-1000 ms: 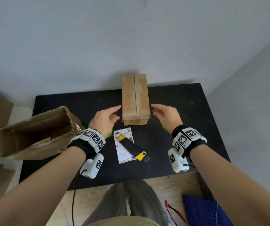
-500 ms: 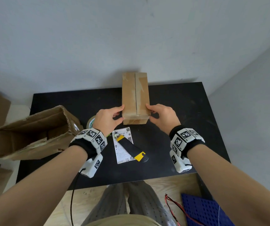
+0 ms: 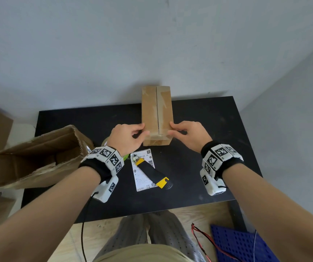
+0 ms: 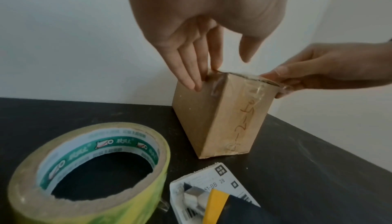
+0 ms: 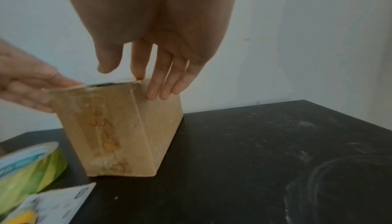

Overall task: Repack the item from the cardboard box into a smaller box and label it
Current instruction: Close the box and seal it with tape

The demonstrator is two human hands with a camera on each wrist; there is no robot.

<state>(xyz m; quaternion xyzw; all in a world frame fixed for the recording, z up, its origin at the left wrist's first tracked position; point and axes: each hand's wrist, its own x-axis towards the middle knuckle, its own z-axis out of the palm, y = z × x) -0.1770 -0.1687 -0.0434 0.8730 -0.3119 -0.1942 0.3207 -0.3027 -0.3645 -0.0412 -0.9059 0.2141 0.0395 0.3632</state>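
The small box [image 3: 156, 118] stands on the black surface [image 3: 208, 129] with its long axis running away from the person, its taped seam midway between both hands. The left hand [image 3: 126, 138] and right hand [image 3: 188, 136] press near-straight fingers against opposite sides of its near end, equally close. Whether the thumbs pinch the top edge is unclear.

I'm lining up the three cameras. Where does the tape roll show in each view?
Head: tape roll mostly hidden behind left hand.
Left wrist: lower left.
Right wrist: left edge.
Shared landmark: small box.
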